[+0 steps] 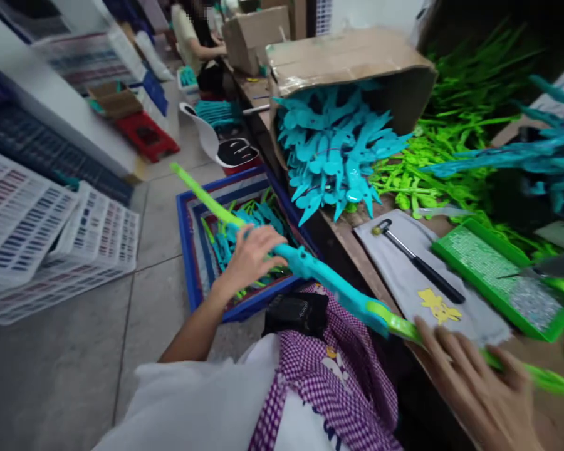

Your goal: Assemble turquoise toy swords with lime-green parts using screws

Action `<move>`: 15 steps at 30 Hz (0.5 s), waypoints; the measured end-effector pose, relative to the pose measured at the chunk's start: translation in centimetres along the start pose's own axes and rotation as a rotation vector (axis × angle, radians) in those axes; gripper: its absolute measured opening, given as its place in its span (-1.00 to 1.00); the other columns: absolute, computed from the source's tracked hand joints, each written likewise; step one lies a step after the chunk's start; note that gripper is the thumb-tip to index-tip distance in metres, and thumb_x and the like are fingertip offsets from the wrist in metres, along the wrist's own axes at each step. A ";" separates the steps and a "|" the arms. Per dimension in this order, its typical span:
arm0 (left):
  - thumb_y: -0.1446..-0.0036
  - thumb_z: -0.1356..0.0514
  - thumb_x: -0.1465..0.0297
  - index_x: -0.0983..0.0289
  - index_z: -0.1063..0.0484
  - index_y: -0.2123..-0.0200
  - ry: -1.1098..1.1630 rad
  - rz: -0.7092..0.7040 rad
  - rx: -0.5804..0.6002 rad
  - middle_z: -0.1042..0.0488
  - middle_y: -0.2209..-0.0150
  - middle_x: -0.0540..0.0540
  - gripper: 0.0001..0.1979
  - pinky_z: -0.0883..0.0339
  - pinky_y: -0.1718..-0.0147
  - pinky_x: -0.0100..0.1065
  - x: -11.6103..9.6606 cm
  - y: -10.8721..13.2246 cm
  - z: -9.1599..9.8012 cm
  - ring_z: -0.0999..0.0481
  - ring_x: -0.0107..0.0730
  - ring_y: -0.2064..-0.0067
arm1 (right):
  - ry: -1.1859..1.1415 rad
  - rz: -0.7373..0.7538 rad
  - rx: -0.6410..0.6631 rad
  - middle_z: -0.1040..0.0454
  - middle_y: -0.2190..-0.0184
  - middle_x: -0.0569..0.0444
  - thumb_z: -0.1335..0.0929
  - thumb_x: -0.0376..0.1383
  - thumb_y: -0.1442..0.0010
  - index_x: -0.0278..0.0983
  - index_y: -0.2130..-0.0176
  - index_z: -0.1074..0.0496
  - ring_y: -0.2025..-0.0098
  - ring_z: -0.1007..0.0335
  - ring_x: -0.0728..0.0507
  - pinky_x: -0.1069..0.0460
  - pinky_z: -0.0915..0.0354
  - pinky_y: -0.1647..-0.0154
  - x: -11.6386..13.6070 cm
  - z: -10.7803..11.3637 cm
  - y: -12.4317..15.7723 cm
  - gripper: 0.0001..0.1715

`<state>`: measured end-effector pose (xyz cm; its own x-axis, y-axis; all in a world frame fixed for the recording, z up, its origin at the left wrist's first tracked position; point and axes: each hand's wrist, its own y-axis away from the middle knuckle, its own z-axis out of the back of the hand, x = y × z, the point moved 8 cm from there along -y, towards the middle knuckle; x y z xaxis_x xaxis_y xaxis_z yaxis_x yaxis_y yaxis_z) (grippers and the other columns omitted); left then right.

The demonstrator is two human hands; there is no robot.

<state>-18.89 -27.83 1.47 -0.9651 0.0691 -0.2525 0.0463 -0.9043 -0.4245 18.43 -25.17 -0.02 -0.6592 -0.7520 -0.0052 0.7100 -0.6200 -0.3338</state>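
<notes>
As the head view shows, a long blue-and-green plastic piece [338,291] runs slantwise between both hands, its far green end above the blue-rimmed crate [188,250] and its near green end to the crate's right, over the workbench [354,247]. The left hand [251,254], at the crate's near right part, is closed around the blue section, thumb on the near side. The right hand [479,376], well to the right of the crate, lies palm down across the near green section with fingers spread; it touches or covers the piece, but blur prevents telling whether it grips. Blue and green pieces [223,244] lie inside the crate. To its right and slightly beyond, an open cardboard box [352,53] lies on its side, blue pieces [341,150] spilling from its mouth; loose green pieces [451,138] are heaped farther right of the crate. Also to the crate's right are a grey cloth [390,269] bearing a black-handled hammer [425,266] and, farther out, a green tray [489,294] of small pale bits. White baskets [98,232] stand left of the crate; beyond it are a white chair [202,128] and a seated person [190,37].
</notes>
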 end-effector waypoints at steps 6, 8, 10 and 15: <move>-0.09 -0.22 0.11 0.13 -0.02 -0.24 0.521 0.923 -0.561 -0.06 -0.29 0.27 -0.28 -0.29 -0.05 -0.18 13.4 8.6 -1.4 -0.25 -0.11 -0.22 | 0.162 0.299 0.037 -0.49 0.17 -0.15 -0.21 -0.40 -0.26 -0.34 -0.02 -0.38 0.14 -0.29 -0.25 -0.13 -0.12 0.08 10.9 -4.9 -15.6 -0.64; -0.06 -0.25 0.09 0.10 0.00 -0.24 0.752 1.155 -0.485 -0.07 -0.28 0.28 -0.25 -0.37 0.06 -0.24 13.7 10.9 -6.5 -0.32 -0.12 -0.18 | 0.062 0.282 0.109 -0.47 0.27 -0.15 -0.24 -0.37 -0.25 -0.37 0.13 -0.42 0.20 -0.29 -0.25 -0.13 -0.12 0.10 14.5 -8.0 -19.4 -0.76; -0.03 -0.27 0.08 0.08 -0.01 -0.22 0.854 1.303 -0.434 -0.23 -0.18 0.27 -0.24 -0.43 0.22 -0.27 13.2 12.1 -11.1 -0.45 -0.15 -0.05 | -0.062 0.275 0.191 -0.46 0.31 -0.17 -0.26 -0.33 -0.24 -0.38 0.23 -0.43 0.21 -0.29 -0.26 -0.13 -0.12 0.11 18.2 -11.4 -22.1 -0.80; -0.28 -0.07 0.23 0.23 -0.22 -0.10 0.721 1.015 -0.195 -0.44 0.08 0.16 -0.62 -0.43 0.24 -0.29 14.4 8.8 -16.0 -0.50 -0.37 0.18 | -0.143 0.324 0.325 -0.47 0.21 -0.28 -0.13 -0.53 -0.24 -0.51 0.09 -0.40 0.08 -0.33 -0.27 -0.16 -0.13 0.00 25.5 -18.6 -24.3 -0.64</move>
<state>-28.23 -27.99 -19.83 -0.1158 -0.3495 -0.9297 0.7797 -0.6118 0.1329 -20.21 -25.12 -9.54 -0.3666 -0.9272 0.0767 0.9290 -0.3694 -0.0243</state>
